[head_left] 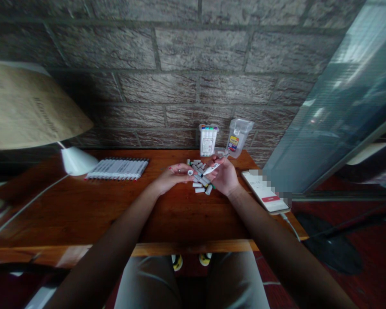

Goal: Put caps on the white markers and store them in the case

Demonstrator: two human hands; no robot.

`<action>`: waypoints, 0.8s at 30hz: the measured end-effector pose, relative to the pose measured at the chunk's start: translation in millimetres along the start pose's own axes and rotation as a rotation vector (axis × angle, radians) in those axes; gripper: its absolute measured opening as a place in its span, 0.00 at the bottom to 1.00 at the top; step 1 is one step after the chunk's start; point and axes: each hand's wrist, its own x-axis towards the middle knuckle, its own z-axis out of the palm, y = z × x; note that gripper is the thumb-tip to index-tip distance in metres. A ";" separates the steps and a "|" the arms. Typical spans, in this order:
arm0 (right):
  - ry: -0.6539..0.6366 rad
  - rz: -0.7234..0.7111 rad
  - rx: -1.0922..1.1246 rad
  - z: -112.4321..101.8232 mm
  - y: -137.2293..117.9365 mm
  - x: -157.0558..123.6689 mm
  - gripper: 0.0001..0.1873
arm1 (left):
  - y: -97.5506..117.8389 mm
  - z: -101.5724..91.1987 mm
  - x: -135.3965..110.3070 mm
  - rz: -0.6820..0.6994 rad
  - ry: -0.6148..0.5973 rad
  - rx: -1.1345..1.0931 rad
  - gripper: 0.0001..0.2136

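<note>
A person sits at a wooden table [83, 214], knees in grey shorts under its near edge and the toes of yellow-trimmed shoes [191, 260] showing on the floor between them. Both forearms reach across the tabletop and meet near its middle. The left hand [171, 177] is curled, thumb and fingertips pinching a small grey cap [190, 172]. The right hand [225, 177], just beside it, is closed around a white marker [212, 168], which is held tilted above the table with its far end pointing up and away. Below and between the two hands lies a loose pile of caps [200, 182], scattered on the wood. To the right of the right hand, a phone [265, 192] lies flat near the table's edge with its screen lit and a cable running off its near end. Farther back on the left, a row of markers [117, 169] lies side by side, next to a white lamp [78, 160] whose cord trails across the table. At the back, an upright marker box [208, 140] and a clear case [239, 136] stand against the brick wall [167, 60]. A glass panel [334, 111] leans in on the right.
</note>
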 end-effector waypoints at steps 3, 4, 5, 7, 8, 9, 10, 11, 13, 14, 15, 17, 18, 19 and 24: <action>-0.007 0.004 -0.014 0.2 1.4 -0.5 0.08 | -1.2 -0.3 0.5 0.013 -0.021 0.026 0.17; -0.008 0.006 -0.025 0.3 2.0 -0.6 0.08 | -1.3 -0.1 0.5 0.009 -0.021 0.029 0.18; -0.010 0.010 -0.036 0.3 2.7 -0.6 0.08 | -1.3 0.2 0.3 0.001 -0.019 0.029 0.18; -0.016 0.015 -0.051 0.3 3.7 -0.6 0.08 | -0.6 1.3 -0.5 -0.023 -0.016 0.017 0.19; -0.019 0.013 -0.053 0.4 3.9 -0.7 0.08 | 0.0 1.9 -1.1 -0.034 -0.019 0.009 0.20; -0.022 0.008 -0.052 0.5 4.0 -0.8 0.07 | 0.7 2.5 -1.7 -0.043 -0.024 0.002 0.20; -0.023 0.004 -0.049 0.6 4.0 -0.9 0.07 | 1.4 3.1 -2.2 -0.048 -0.030 -0.005 0.20; -0.024 0.000 -0.046 0.8 3.8 -1.1 0.07 | 2.0 3.5 -2.7 -0.053 -0.035 -0.009 0.19; -0.027 -0.003 -0.039 1.0 3.3 -1.4 0.06 | 3.0 4.1 -3.3 -0.058 -0.049 -0.007 0.19; -0.031 -0.002 -0.037 1.0 3.1 -1.5 0.06 | 3.3 4.2 -3.4 -0.057 -0.055 -0.002 0.18; -0.036 -0.002 -0.034 0.9 2.9 -1.5 0.06 | 3.5 4.2 -3.4 -0.054 -0.062 0.003 0.18; -0.048 -0.006 -0.026 0.5 2.9 -1.4 0.07 | 3.6 4.2 -3.4 -0.050 -0.067 0.008 0.19; -0.052 -0.009 -0.023 0.2 2.9 -1.3 0.07 | 3.5 4.1 -3.4 -0.051 -0.065 0.007 0.19; -0.054 -0.012 -0.022 0.0 3.0 -1.2 0.07 | 3.4 4.1 -3.5 -0.055 -0.060 0.002 0.19; -0.061 -0.001 -0.046 0.3 3.3 -1.3 0.06 | 4.3 5.9 -3.9 -0.064 -0.049 -0.040 0.20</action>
